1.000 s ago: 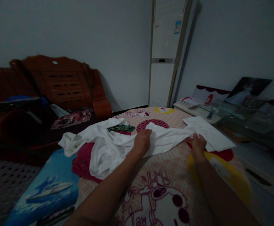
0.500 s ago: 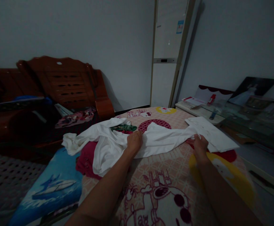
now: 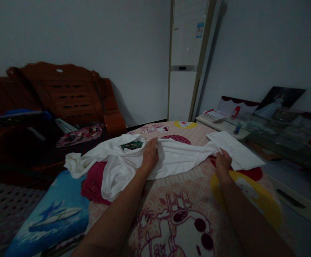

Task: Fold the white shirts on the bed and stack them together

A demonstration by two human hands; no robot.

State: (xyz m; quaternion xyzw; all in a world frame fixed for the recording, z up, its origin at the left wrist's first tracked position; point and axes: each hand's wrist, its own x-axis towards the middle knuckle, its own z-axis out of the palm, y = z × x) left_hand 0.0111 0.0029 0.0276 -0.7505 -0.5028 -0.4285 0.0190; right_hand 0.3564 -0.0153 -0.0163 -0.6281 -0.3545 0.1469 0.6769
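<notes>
A white long-sleeved shirt (image 3: 177,155) lies across the patterned cover, one sleeve drawn out to the right. My left hand (image 3: 150,156) rests on the shirt near its collar, fingers stretched out against the cloth. At the sleeve's far end, my right hand (image 3: 223,159) is closed on the cuff. Beneath the shirt's left part, a dark pink garment (image 3: 94,184) sticks out, and green cloth (image 3: 132,145) shows at the collar opening. A folded white garment (image 3: 237,150) lies just beyond my right hand.
The bed-like surface has a pink cover (image 3: 177,196) with cartoon figures. A wooden bench (image 3: 67,96) with cloth on it stands at left, a blue printed cloth (image 3: 56,210) nearer. On the right is a glass-topped stand (image 3: 268,128) holding papers and a picture. A tall white cabinet unit (image 3: 183,92) stands behind.
My left hand has moved up slightly on the shirt, its fingers straightening from a closed grip. The sleeve looks smoother. My right hand still holds the cuff. The view has shifted a little.
</notes>
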